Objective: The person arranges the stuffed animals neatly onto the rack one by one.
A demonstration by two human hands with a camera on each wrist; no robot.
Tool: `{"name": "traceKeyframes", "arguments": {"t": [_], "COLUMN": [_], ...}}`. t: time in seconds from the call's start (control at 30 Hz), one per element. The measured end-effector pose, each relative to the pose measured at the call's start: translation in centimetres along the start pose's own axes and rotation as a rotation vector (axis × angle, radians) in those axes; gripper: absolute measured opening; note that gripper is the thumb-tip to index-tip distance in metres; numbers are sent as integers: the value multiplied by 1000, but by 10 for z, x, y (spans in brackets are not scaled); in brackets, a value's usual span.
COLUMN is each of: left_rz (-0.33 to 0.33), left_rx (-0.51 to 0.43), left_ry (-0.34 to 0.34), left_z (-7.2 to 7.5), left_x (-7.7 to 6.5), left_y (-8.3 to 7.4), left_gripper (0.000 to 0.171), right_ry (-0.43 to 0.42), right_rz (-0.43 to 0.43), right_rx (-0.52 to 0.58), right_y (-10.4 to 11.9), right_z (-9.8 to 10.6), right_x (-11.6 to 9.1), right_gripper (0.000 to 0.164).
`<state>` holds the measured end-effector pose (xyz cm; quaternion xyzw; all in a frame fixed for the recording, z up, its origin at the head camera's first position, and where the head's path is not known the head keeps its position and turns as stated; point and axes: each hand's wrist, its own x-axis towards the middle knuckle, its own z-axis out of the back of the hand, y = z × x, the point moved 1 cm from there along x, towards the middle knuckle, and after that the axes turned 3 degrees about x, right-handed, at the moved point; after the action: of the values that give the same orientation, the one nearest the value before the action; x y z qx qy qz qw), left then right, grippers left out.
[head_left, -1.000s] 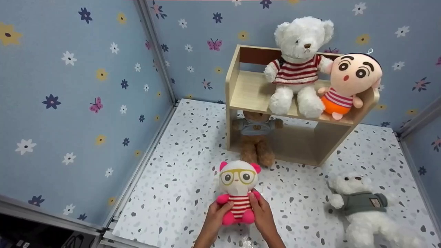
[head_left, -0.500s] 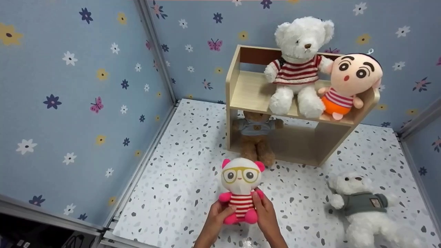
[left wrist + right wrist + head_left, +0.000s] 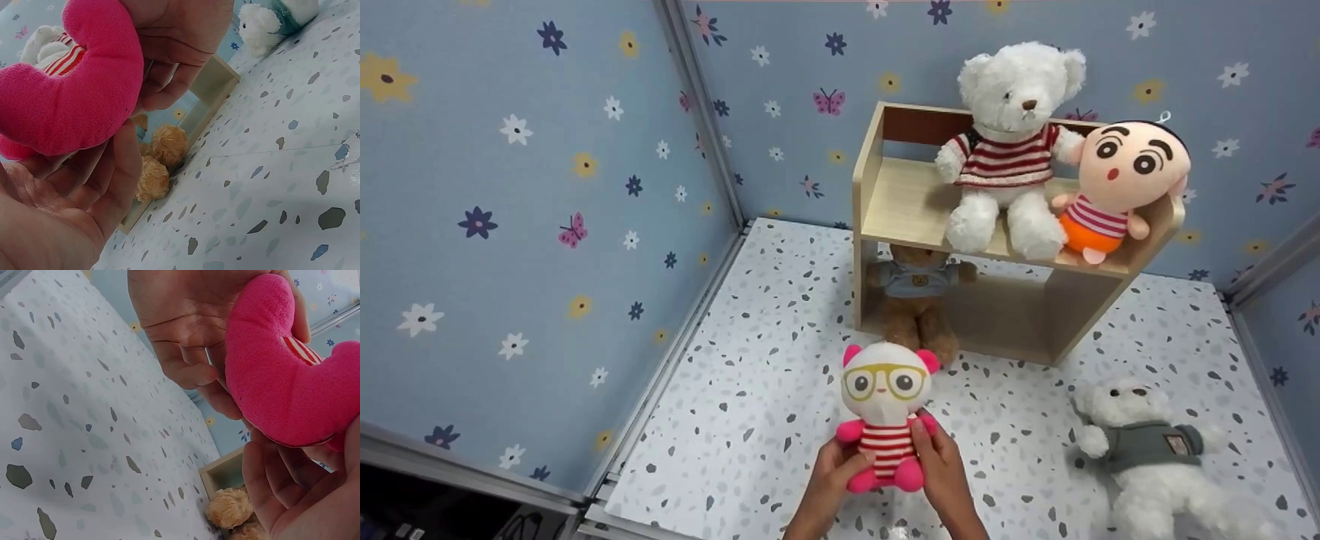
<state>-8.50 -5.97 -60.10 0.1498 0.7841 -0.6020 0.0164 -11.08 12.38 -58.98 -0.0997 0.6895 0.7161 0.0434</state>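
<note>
A plush panda (image 3: 885, 420) with pink ears and limbs, yellow glasses and a red-and-white striped body is held upright in front of the shelf, facing up at the head camera. My left hand (image 3: 829, 480) grips its left-side flank, thumb over the striped belly. On the other side my right hand (image 3: 945, 472) holds it, thumb up by the pink arm. Both wrist views show the pink underside of the panda (image 3: 90, 95), with fingers (image 3: 275, 478) curled behind it and the toy clear of the floor.
A wooden shelf (image 3: 866, 180) bears a white teddy bear (image 3: 1009, 150) and a cartoon-boy plush (image 3: 1117, 187) on top. A brown teddy bear (image 3: 919, 300) sits in its lower level. A white plush dog (image 3: 1155, 450) in a green shirt lies on the speckled floor at right.
The panda has shifted slightly to the right and tilted back a little, both hands moving with it. The other toys stay in place.
</note>
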Motion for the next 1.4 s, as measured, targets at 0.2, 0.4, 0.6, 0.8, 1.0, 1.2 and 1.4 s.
{"name": "traceKeyframes", "arguments": {"t": [0.2,0.4,0.6,0.8,1.0,1.2,1.4], "left_rz": [-14,4,-8,-27,-35,-47,-54], "left_rx": [12,1,-2,5,21,29,51], "left_ry": [-7,-6,6,18,10,7,-4], "left_z": [-2,-3,-5,-5,-7,-8,-9], "left_x": [-1,-2,-3,-4,-6,-7,-7], "left_y": [-1,-4,-6,-11,-12,-13,-14], "left_gripper": [51,50,50,50,49,49,51], "right_ry": [-7,-1,-6,-10,0,-9,-12], "right_rz": [43,35,32,41,39,78,58], "right_rx": [4,11,21,21,34,22,15], "right_y": [2,4,8,11,14,16,19], "right_z": [0,1,2,1,2,2,3], "right_x": [-3,-4,-7,-9,-11,-13,-14], "right_gripper": [54,57,56,57,60,55,58]}}
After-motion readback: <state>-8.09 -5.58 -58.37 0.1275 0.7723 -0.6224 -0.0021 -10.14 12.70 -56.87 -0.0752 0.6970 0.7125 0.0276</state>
